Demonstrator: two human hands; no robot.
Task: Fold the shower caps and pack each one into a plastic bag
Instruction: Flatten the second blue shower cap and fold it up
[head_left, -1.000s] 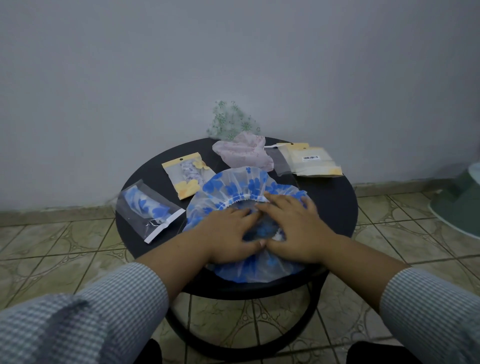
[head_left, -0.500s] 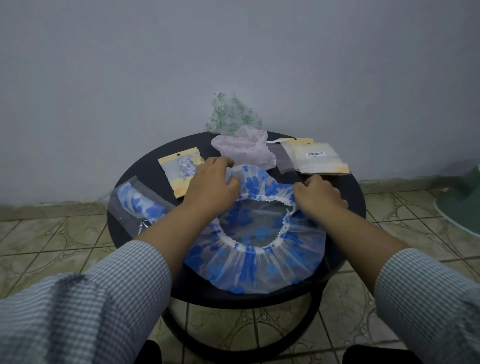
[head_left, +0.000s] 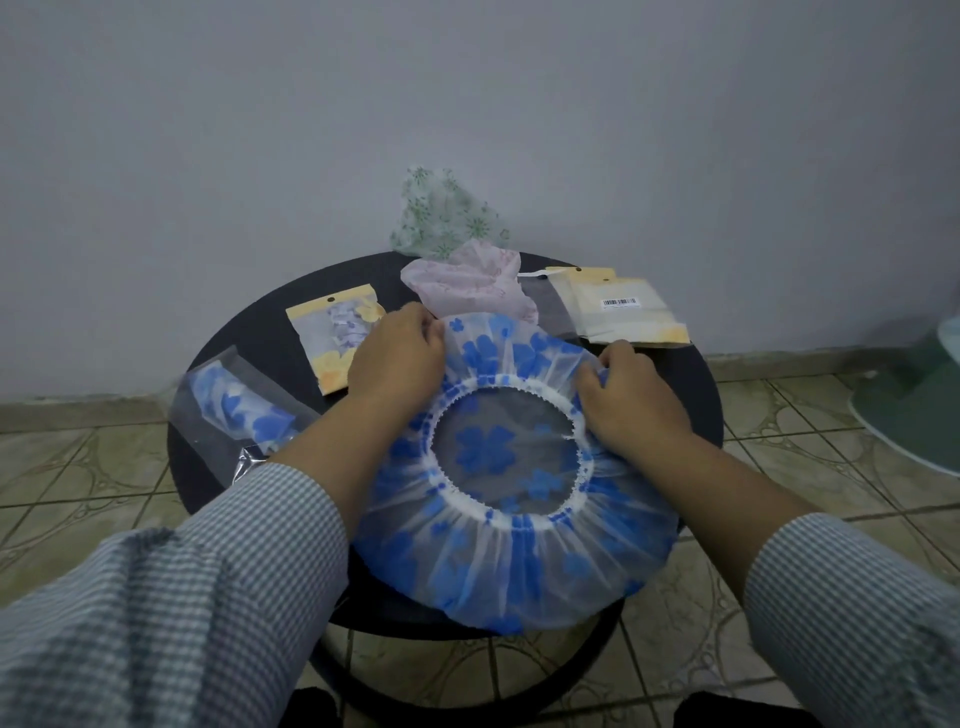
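The round black table (head_left: 249, 364) stands against the grey wall (head_left: 260, 130), on a tiled floor (head_left: 78, 478). On its near half lies the blue cap (head_left: 519, 561), sheer white with blue flowers, its elastic opening facing up and stretched into a ring. Its near edge hangs past the table's rim. My left hand (head_left: 397, 358) grips the far-left edge of the cap, fingers curled round the gathered plastic. My right hand (head_left: 631, 400) pinches the cap's right side at the elastic. To the left, a clear bag (head_left: 234, 410) with a blue cap inside overhangs the table's edge; a yellow-trimmed bag (head_left: 332, 332) lies just beside my left hand. Behind are a pink cap (head_left: 467, 286), a green cap (head_left: 447, 218) against the wall, and flat bags (head_left: 618, 306) at the far right. Bare tabletop shows at the far left.
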